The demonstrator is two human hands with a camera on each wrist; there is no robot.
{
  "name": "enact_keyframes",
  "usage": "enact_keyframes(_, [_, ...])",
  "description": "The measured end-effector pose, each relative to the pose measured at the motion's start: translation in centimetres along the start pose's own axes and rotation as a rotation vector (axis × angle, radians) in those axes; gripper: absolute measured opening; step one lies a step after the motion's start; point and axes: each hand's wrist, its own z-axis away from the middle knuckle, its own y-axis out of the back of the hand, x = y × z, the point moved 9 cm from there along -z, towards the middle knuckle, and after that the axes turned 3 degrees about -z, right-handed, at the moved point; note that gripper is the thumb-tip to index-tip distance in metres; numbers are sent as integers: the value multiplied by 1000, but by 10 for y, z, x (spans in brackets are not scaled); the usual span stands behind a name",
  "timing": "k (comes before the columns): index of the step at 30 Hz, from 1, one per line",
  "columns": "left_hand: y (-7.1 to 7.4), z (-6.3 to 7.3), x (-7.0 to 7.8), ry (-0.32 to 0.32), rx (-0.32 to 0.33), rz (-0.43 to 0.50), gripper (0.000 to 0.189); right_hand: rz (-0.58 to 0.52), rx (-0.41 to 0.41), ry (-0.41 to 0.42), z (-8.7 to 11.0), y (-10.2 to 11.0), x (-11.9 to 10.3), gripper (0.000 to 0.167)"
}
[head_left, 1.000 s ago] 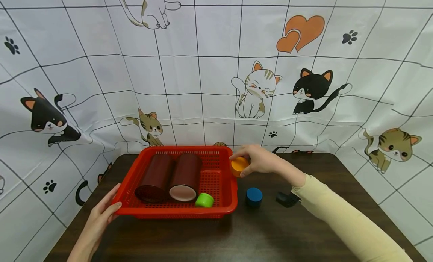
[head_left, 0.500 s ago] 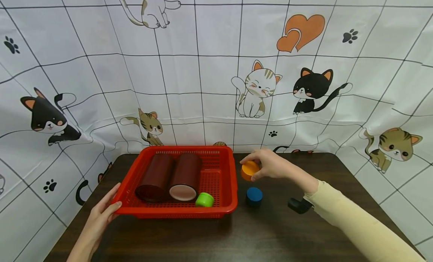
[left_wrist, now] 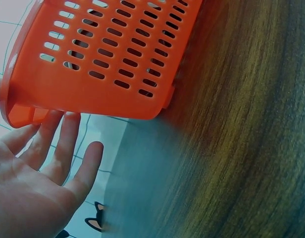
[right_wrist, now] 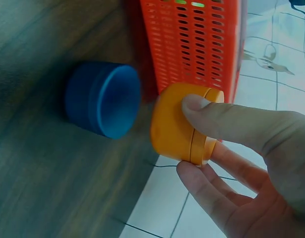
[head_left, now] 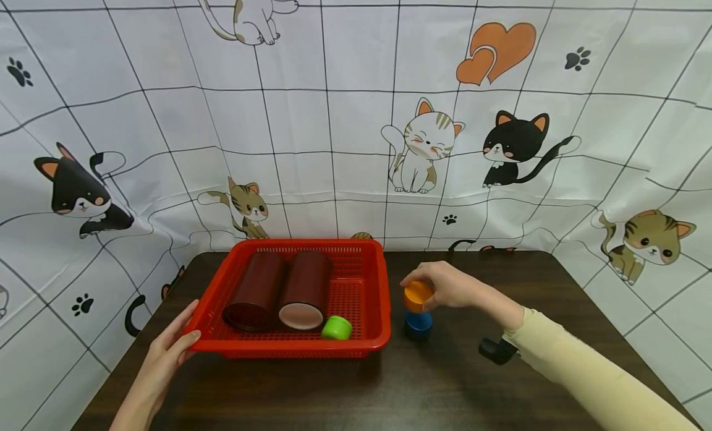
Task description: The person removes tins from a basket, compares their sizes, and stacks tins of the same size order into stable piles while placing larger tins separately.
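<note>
My right hand (head_left: pixel 447 284) pinches a small round orange container (head_left: pixel 417 296) between thumb and fingers. In the right wrist view the orange container (right_wrist: pixel 175 124) has a stepped end. Just below it, a similar small round blue container (head_left: pixel 418 326) stands on the table; a gap separates the two in the right wrist view, where the blue container (right_wrist: pixel 103 99) shows its round top. My left hand (head_left: pixel 161 363) grips the near left corner of a red perforated basket (head_left: pixel 289 346), thumb on the rim and fingers beneath. In the left wrist view its fingertips touch the basket's underside rim.
Two dark red-brown cylinders (head_left: pixel 258 289) lie side by side in the basket's left half, one with a pale end. A small bright green container (head_left: pixel 337 328) sits in its near right part. Behind the dark wooden table (head_left: pixel 473 381) hangs a cat-print sheet (head_left: pixel 356 128).
From beside the basket's right rim, my right hand has carried the orange container rightward, then down over the blue one. The left hand and basket have stayed put.
</note>
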Motion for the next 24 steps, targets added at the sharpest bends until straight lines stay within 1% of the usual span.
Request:
enact_keyframes(6, [0,0,0,7,1,-4,67,-7,-37,1,2,-10,3,49])
enact_keyframes(12, [0,0,1,0,5,-5,67,-5,-41,1,4,-13,2,49])
enact_keyframes(19, [0,0,1,5,7,-1,67,3,-60,-24,6,-21,6,50])
enact_keyframes(24, [0,0,0,8,6,10,68,13,-59,0,8,-21,4,50])
